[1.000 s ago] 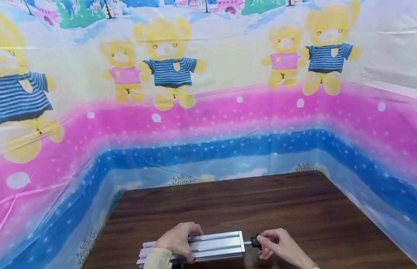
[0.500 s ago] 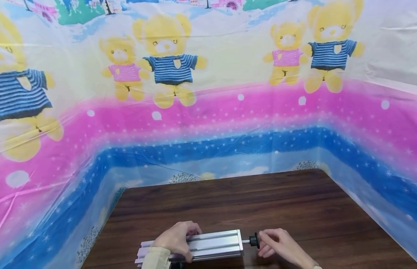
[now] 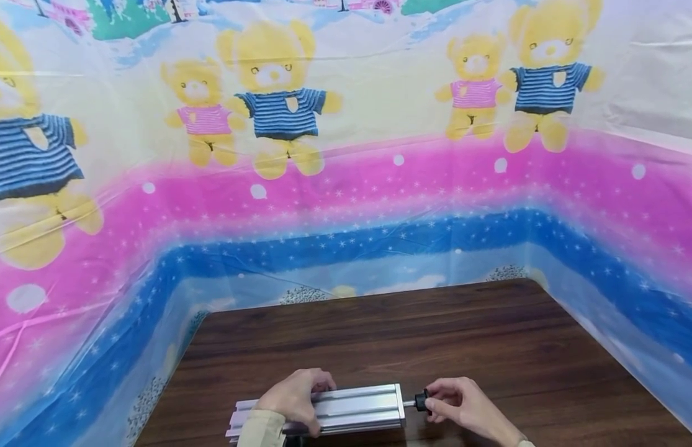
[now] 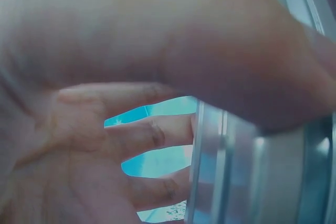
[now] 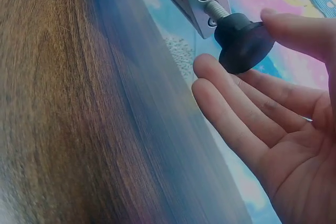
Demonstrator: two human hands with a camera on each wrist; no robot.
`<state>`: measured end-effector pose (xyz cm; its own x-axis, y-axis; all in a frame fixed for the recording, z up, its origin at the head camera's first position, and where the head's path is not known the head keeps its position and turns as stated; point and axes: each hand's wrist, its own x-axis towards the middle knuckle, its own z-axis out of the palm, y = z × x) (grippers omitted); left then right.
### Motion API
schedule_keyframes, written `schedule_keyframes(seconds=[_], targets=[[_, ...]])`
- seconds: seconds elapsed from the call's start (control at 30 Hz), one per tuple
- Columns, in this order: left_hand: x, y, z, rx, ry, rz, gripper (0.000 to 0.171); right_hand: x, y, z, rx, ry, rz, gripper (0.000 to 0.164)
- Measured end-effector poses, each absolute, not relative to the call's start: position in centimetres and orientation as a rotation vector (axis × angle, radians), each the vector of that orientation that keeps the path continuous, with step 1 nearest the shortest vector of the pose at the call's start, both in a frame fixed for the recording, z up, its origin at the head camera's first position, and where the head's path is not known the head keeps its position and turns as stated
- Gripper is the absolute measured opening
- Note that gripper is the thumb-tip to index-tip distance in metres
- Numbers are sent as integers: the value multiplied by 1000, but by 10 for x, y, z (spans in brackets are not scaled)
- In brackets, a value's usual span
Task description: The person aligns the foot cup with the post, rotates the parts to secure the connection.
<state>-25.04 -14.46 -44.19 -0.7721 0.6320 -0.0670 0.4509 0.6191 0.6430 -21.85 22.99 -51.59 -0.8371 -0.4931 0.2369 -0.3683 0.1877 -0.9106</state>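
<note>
My left hand grips a silver aluminium profile, its thumb on the near side and fingers over the far side. The left wrist view shows the palm and the ribbed profile close up. From the profile's right end plate, which has socket screws, a threaded stud sticks out. On that stud sits a black levelling foot with a round flared base. My right hand pinches the foot's rim between thumb and fingers; the lower fingers are held loosely apart from it.
The dark wood-grain table lies under the profile. Behind it and along both sides hangs a printed curtain with bears and pink and blue bands. A small dark object shows beneath the profile near my left thumb.
My right fingers come off the foot's rim at the middle frame, then take hold of it again. The left hand and the profile stay almost in place.
</note>
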Motion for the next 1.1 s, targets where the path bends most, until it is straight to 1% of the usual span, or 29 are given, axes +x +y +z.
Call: schedule_keyframes(seconds=[0.2,0.43,0.57,0.63,0.73,0.77,0.93,1.1], targets=[[-249,-142,-442,869,2560,903,59,-218,229,-514,-795,2284,-1721,30],[-248,-142,-444,873,2549,904,58,-216,225,-513,-656,2240,-1713,47],[-248,-143,-444,881,2564,895,58,-215,226,-513,-611,2204,-1711,53],[-248,-144,-444,884,2566,892,59,-215,227,-513,-630,2205,-1716,50],[-250,-146,-444,887,2562,895,59,-215,229,-513,-706,2259,-1721,38],[-250,-146,-444,887,2559,897,59,-216,230,-513,-731,2285,-1721,37],[-251,-147,-444,883,2552,902,58,-216,230,-512,-783,2281,-1767,45],[-249,-146,-443,880,2557,903,59,-216,230,-512,-849,2281,-1778,37]])
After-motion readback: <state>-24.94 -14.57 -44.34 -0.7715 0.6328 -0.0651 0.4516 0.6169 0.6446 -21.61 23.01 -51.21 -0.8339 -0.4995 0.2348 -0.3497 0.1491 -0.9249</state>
